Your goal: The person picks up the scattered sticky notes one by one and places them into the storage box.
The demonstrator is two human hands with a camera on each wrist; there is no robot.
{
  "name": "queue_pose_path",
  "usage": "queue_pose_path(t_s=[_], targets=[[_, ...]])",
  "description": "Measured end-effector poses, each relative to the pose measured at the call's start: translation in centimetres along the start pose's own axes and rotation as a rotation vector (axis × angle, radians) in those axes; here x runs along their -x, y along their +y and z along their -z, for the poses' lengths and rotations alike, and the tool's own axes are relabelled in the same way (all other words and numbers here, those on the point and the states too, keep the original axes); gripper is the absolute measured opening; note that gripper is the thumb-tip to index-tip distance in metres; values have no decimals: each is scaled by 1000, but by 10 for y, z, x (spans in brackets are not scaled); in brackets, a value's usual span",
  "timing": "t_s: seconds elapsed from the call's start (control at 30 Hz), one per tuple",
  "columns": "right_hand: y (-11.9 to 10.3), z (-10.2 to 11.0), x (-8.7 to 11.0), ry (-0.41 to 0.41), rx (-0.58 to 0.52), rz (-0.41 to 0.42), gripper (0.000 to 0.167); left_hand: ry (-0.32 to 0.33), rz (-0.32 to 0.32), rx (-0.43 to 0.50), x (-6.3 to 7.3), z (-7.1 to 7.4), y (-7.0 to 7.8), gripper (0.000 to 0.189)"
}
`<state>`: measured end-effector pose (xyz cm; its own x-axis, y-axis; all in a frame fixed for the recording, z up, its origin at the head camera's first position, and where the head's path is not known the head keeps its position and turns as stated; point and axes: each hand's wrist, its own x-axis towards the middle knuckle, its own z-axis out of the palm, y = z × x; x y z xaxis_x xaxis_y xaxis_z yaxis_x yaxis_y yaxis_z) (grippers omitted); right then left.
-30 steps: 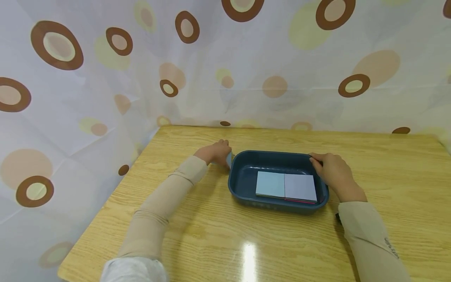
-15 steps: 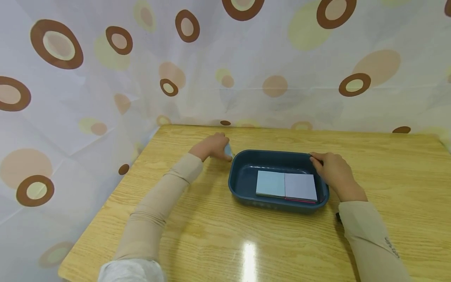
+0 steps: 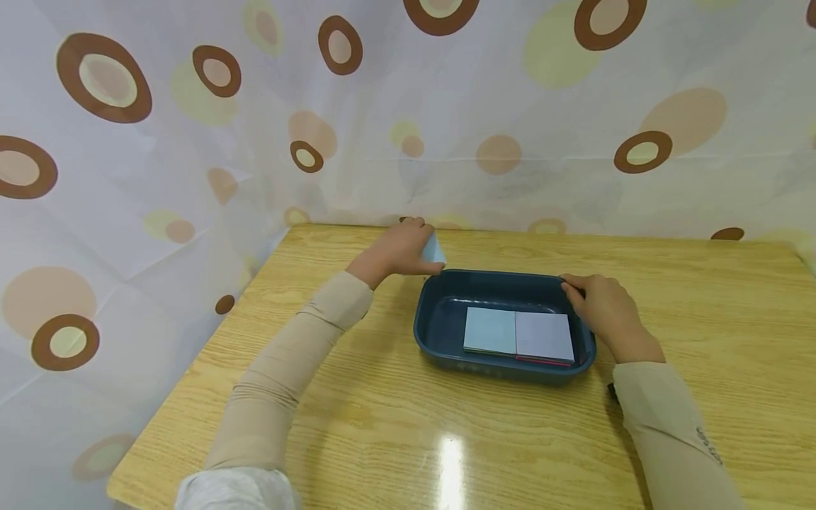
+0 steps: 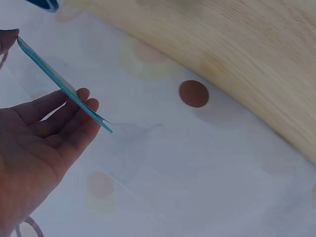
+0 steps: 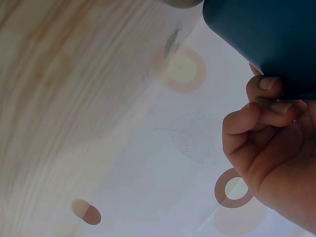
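Observation:
My left hand is raised above the table at the back left corner of a dark blue plastic tub. It pinches a thin light blue pad of paper between thumb and fingers. Seen edge-on in the left wrist view, the pad is tilted, its lower end slightly split into layers. With thumb and curled fingers, my right hand grips the tub's right rim; the right wrist view shows the tub's wall above those fingers. Inside the tub, a pale blue square pad and a pale lilac one lie side by side.
The tub stands on a light wood-grain table. A patterned curtain hangs behind the table and along its left side. Under the right forearm a small black object shows partly.
My left hand has lifted the light blue pad from beside the tub's left end, moving up, back and then right towards the rim. My right hand and the tub have stayed put.

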<state>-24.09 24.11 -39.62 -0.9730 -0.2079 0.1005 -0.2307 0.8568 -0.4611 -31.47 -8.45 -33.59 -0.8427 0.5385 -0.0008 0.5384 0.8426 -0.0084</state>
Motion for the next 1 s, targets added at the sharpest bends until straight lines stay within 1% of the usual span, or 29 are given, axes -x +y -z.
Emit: queue_pose_path(t_s=[0.17,0.27,0.37,0.57,0.63,0.77,0.9,1.0], targets=[[-1,1,0,2,4,-3,40,32,-99,-42,1,13,27,69],[-2,1,0,1,3,-6,40,16,-152,-67,1,19,45,69],[-2,1,0,-3,-2,-11,41,-18,-200,-97,-2,19,61,69],[-2,2,1,-8,-10,-19,40,-99,-293,-99,-9,14,87,70],[-2,2,1,-3,-8,-17,40,-131,-316,-116,-12,12,94,70],[-1,1,0,14,-1,-6,39,-212,-331,-163,-18,6,106,72],[0,0,-1,19,4,-2,39,-314,-334,-221,-25,-6,114,80],[1,-1,-1,18,6,-2,39,-371,-351,-260,-28,-16,119,82]])
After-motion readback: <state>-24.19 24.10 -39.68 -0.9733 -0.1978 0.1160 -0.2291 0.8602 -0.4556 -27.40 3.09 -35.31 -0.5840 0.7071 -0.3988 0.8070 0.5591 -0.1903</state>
